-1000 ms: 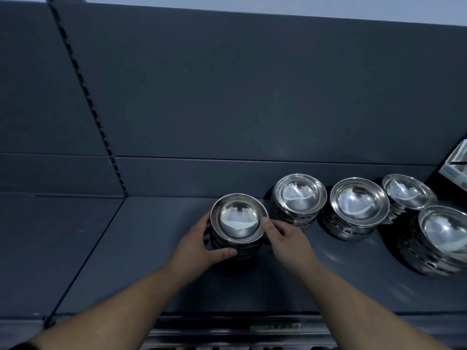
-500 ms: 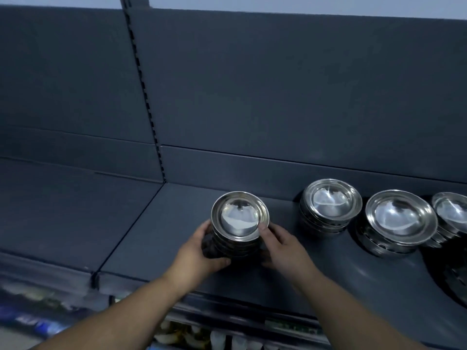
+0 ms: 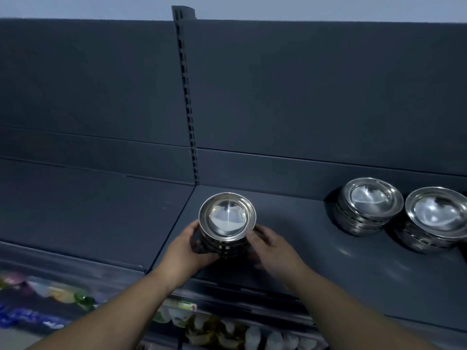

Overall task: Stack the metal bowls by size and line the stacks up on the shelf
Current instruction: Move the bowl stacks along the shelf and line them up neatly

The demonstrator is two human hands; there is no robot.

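Observation:
A stack of small shiny metal bowls [image 3: 227,218] stands near the left end of the dark grey shelf [image 3: 303,248]. My left hand [image 3: 188,251] grips the stack's left side, fingers curled round it. My right hand [image 3: 271,247] holds the right side, thumb at the top bowl's rim. Two more bowl stacks stand further right by the back panel: one [image 3: 367,205] and a larger one [image 3: 434,218] cut by the frame's edge.
A slotted upright post [image 3: 188,102] divides the back panel just behind the held stack. Left of it lies another shelf board [image 3: 88,210]. Below the front edge, packaged goods [image 3: 214,327] sit on a lower shelf.
Both hands have carried the bowl stack leftward along the shelf, away from the other stacks. The view has swung left, so fewer stacks show at the right.

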